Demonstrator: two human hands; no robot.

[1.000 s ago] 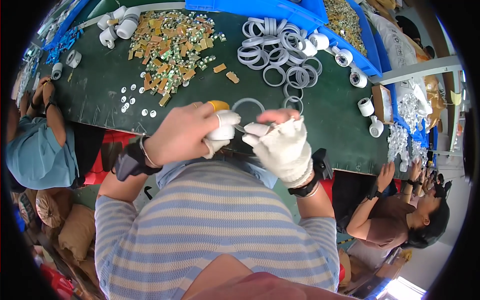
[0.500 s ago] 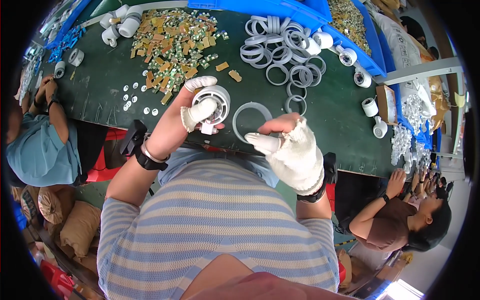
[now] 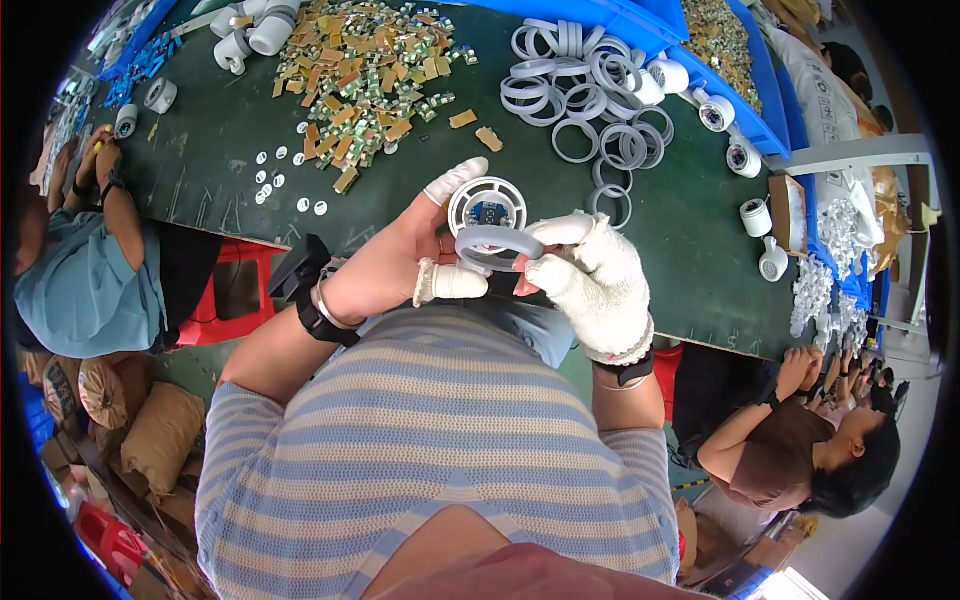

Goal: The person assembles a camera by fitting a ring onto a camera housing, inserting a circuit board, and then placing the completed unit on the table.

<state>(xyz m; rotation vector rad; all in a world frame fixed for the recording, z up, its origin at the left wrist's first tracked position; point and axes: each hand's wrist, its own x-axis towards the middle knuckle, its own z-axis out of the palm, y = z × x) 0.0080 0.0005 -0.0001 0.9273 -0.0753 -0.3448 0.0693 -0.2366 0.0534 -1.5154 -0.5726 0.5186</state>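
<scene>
My left hand [image 3: 405, 250], with white covers on thumb and a finger, grips a round white plastic housing [image 3: 462, 203]. A small blue circuit board with a dark display [image 3: 491, 213] shows inside its open face. In my gloved right hand [image 3: 592, 275], a grey ring [image 3: 478, 240] is pinched between thumb and fingers. The ring is tilted and overlaps the near edge of the housing; whether they touch I cannot tell. Beyond my hands lie a heap of small tan and green circuit boards [image 3: 360, 75] and a pile of loose grey rings [image 3: 575, 95].
Small white discs [image 3: 278, 180] lie left of the boards. White housings [image 3: 755, 216] stand along the right side, near a blue bin [image 3: 770, 120]. More white housings [image 3: 272, 32] sit at the far left. Other people work at both sides, one in a teal shirt [image 3: 90, 290].
My left hand has tipped the housing so its inside shows, and its thumb has left the opening. My right hand has brought the grey ring leftward, up to the housing.
</scene>
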